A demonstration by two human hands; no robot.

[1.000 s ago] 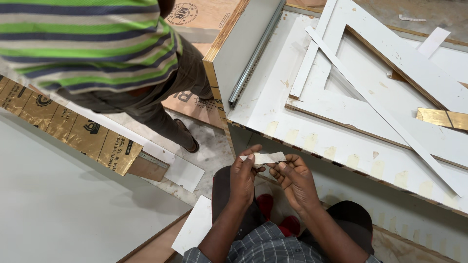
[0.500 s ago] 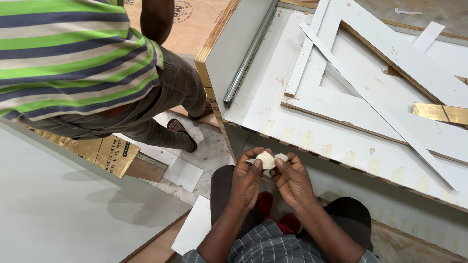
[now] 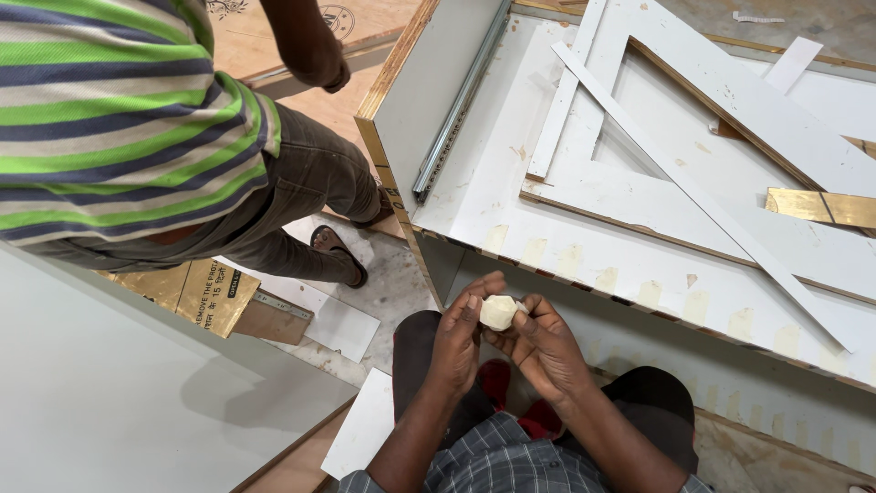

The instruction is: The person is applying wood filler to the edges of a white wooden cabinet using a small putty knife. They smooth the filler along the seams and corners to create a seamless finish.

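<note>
Both hands meet in front of the person's knees, working a small cream-white wad (image 3: 499,311) that looks like crumpled masking tape or paper. The left hand (image 3: 459,336) curls its fingers (image 3: 481,290) over the wad's top and left side, while the right hand (image 3: 545,345) pinches it from the right with thumb and fingertips; both are closed on it, and it is held in the air just below the near edge of the white laminated cabinet panel (image 3: 511,183). The step in hand appears to be balling up or kneading this scrap between the fingertips (what it is made of cannot be told for certain). Any further handling would call for a light, turning pinch, since the piece is small and soft-looking.

No box, bin or tray shows here. On the panel lie a long thin white strip (image 3: 703,196), set diagonally, and a brass-coloured strip (image 3: 821,208) near the right edge; a metal drawer slide (image 3: 456,110) runs along the upright board. Another person in a green striped shirt (image 3: 119,119) stands to the left on the floor (image 3: 392,283), well apart from the hands
</note>
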